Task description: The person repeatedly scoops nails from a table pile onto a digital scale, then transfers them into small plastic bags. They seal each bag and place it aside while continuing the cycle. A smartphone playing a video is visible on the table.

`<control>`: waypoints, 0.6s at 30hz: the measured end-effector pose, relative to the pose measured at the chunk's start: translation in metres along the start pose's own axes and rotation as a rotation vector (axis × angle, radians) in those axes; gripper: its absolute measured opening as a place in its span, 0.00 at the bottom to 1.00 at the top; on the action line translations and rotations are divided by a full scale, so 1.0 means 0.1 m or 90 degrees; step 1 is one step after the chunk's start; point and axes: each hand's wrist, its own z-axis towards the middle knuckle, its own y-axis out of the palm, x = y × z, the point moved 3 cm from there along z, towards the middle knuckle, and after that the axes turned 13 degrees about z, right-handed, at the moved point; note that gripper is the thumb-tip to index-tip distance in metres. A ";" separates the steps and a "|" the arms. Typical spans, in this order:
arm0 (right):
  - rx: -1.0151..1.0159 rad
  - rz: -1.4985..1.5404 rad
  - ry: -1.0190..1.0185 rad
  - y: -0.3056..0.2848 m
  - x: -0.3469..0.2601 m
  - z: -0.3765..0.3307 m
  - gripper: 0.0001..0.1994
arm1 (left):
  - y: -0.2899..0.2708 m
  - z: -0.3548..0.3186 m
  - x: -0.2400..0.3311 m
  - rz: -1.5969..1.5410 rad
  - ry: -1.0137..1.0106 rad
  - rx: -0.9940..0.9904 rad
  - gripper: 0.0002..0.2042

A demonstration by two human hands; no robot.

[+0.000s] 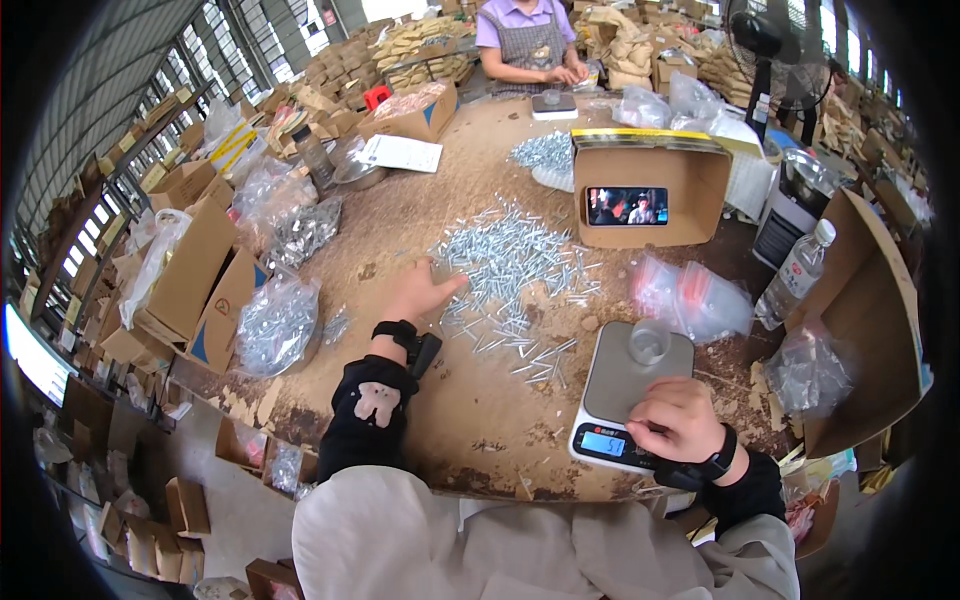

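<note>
Head view: a person's two hands at work on a cluttered bench.
Worn brown wooden table: carries everything below.
Open brown cardboard box: stands behind the pile, a phone propped inside.
Loose pile of silver metal screws: spread mid-table, left of the scale.
Grey digital kitchen scale: near the front edge, a small clear plastic cup on its platform.
Left hand: fingers spread flat, touching the pile's edge, clasping nothing.
Right hand: fingers curled, resting on the scale's front; whether it pinches anything, cannot tell.
</note>
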 end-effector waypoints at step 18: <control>0.217 -0.070 0.191 -0.37 0.33 -0.15 0.09 | 0.23 0.56 0.49 -0.050 0.225 0.058 0.19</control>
